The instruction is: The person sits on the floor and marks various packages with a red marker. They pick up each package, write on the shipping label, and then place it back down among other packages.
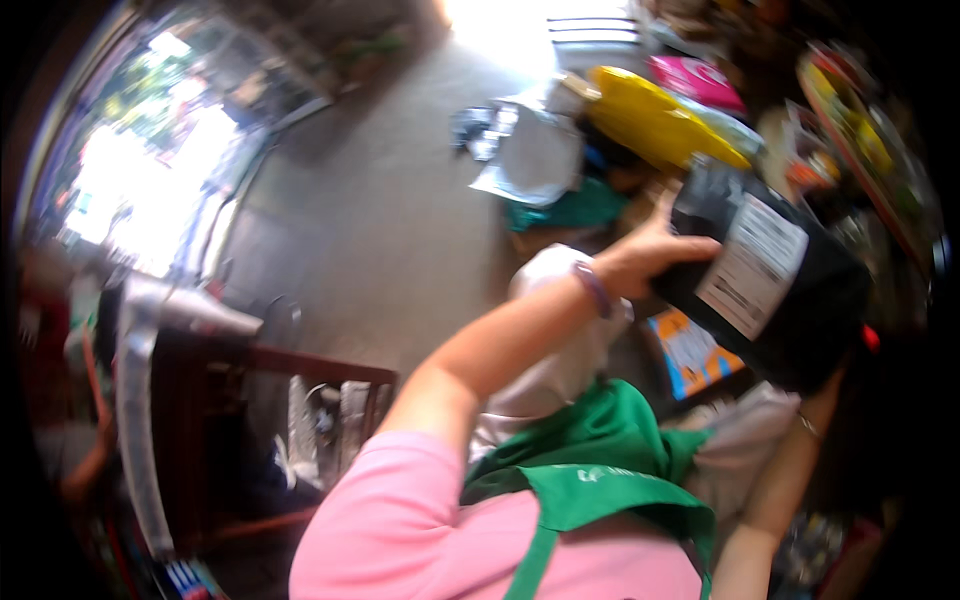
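Observation:
A black plastic-wrapped parcel [814, 300] is held up at the right, tilted, before my lap. On its upper face is a white printed label [756, 262] bearing writing and bar codes. My left hand [656, 251] grips the parcel's left side, its thumb lying on top near the label. At the lower right corner my right hand [831, 386] holds the parcel from below; its fingers are hidden in shadow behind it. Beneath the parcel, partly covered, lies an orange and blue printed packet [690, 352].
Beyond my hands lie a yellow plastic mailer [652, 112], a pink package [697, 81], a silvery-white bag [536, 154] and a green plastic package [566, 206]. A dark red wooden chair [322, 364] stands at the left. Grey floor [367, 195] stretches toward a bright doorway [150, 172].

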Motion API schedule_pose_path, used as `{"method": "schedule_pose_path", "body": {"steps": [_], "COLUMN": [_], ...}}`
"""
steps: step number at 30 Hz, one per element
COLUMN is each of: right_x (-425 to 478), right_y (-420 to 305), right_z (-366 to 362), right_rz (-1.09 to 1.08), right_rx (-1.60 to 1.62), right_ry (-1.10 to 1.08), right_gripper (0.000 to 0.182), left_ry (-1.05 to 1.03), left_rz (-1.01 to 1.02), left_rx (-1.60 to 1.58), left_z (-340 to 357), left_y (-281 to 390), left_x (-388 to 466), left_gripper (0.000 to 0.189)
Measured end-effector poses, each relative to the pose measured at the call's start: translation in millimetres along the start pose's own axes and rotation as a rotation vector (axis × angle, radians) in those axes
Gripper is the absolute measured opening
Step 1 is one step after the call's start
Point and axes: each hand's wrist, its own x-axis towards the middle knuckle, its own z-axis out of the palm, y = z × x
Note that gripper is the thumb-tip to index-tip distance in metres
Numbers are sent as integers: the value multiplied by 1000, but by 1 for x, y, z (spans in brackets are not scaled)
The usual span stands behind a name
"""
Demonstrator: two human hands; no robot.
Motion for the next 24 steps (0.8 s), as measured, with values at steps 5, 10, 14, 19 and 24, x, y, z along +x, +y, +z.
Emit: {"method": "schedule_pose_path", "body": {"steps": [5,10,14,19,24], "right_x": [-8,-41,-87,-118,-121], "right_y": [-44,-106,-144,-142,-128], "right_z": [11,14,35,72,80], "right_rz": [-206,-391,-546,-618,-629], "right_rx": [-76,-117,-338,-413,-301], "right_ry": [62,408,416,185,-68], "right_gripper": [46,33,25,40,43], "left_ry": [9,51,115,108,125], "left_rz": [-110,-88,-112,-9,54], "left_rx": [-75,-142,-157,-159,-77], "left_z": [17,34,37,48,57], "left_y": [-12,-44,-53,-59,-71], "left_x": [-10,-1,2,8,7], "left_gripper": [37,41,38,43,48]}}
